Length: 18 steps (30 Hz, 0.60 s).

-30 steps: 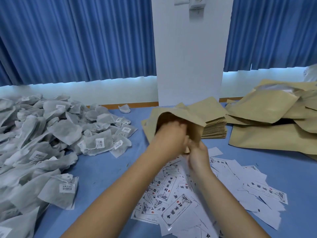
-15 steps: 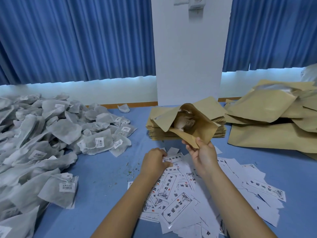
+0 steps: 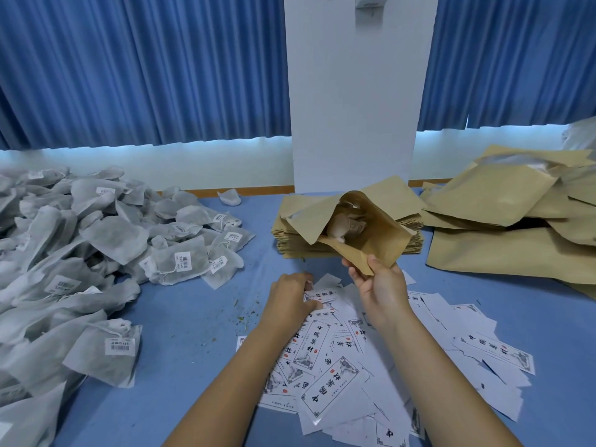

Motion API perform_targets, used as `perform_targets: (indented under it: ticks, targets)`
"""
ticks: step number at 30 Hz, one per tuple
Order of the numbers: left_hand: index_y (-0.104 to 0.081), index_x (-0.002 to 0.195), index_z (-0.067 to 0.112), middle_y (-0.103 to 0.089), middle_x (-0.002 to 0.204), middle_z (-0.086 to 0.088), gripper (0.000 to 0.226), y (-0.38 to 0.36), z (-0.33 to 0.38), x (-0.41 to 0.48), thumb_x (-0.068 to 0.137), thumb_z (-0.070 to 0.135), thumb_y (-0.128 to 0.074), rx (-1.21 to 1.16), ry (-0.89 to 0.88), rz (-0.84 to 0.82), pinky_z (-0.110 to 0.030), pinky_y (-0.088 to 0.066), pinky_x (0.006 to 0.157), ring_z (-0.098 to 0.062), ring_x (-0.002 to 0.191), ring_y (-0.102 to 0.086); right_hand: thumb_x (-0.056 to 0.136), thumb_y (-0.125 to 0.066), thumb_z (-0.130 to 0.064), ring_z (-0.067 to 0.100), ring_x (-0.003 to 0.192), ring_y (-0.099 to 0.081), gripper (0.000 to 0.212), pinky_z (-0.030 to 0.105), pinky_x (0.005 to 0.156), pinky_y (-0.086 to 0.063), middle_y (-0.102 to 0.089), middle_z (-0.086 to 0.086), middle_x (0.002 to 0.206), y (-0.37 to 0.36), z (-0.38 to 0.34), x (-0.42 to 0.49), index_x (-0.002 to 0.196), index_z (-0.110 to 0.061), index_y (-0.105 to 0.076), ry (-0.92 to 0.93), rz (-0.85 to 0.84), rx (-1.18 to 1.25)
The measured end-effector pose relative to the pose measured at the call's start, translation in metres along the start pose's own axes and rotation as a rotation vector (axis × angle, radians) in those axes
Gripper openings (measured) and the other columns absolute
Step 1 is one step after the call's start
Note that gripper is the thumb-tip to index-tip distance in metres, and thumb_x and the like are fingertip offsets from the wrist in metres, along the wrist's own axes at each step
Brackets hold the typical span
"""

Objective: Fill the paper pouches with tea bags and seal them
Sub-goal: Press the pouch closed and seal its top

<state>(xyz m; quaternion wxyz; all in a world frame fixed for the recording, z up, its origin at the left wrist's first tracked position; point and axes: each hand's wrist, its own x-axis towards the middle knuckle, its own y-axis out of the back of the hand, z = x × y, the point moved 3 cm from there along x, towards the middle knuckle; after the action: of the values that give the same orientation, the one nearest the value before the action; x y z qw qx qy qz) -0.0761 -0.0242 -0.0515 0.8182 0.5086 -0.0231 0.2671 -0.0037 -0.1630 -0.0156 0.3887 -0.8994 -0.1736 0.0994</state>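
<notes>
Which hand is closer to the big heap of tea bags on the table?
Left. The left hand pinches a printed label, to the right of the heap of tea bags; the right hand is farther right, holding the open pouch.

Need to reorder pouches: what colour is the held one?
Plain kraft brown pouch, best seen in the head view.

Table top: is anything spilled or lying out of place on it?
Yes. Small greenish crumbs, likely tea, are scattered on the blue table between the tea bag pile and the labels. One tea bag lies alone at the far edge, apart from the pile.
</notes>
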Motion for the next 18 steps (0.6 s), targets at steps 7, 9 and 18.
perform_targets:
  ticks: [7,9,18]
  targets:
    - [-0.069,0.082,0.008,-0.063,0.075,-0.002,0.007,0.017,0.003,-0.005,0.087,0.01,-0.065,-0.255,0.038,0.269,-0.026,-0.039,0.06,-0.02,0.066,-0.053,0.101,-0.037,-0.001,0.019,0.056,-0.069,0.023,0.021,0.05,-0.053,-0.062,0.017,0.098,0.002,0.0,0.001,0.122,-0.005,-0.044,-0.021,0.011,0.026]
    - [-0.066,0.072,0.008,-0.063,0.059,-0.003,0.025,0.034,0.002,-0.012,0.091,0.023,-0.06,-0.27,-0.069,0.375,-0.036,-0.044,0.051,-0.021,0.053,-0.055,0.101,-0.037,-0.002,0.019,0.056,-0.069,0.024,0.021,0.051,-0.053,-0.062,0.016,0.098,0.003,0.0,0.002,0.123,-0.005,-0.045,-0.024,0.02,0.019]
    - [-0.049,0.062,0.011,-0.047,0.059,-0.001,0.027,0.067,0.101,-0.026,0.088,0.012,-0.056,0.181,-0.838,0.716,-0.024,-0.022,0.052,-0.017,0.055,-0.038,0.1,-0.042,-0.003,0.011,0.066,-0.067,0.022,0.018,0.046,-0.05,-0.066,0.009,0.093,-0.003,0.005,-0.006,0.115,-0.01,-0.055,-0.032,0.025,-0.123]
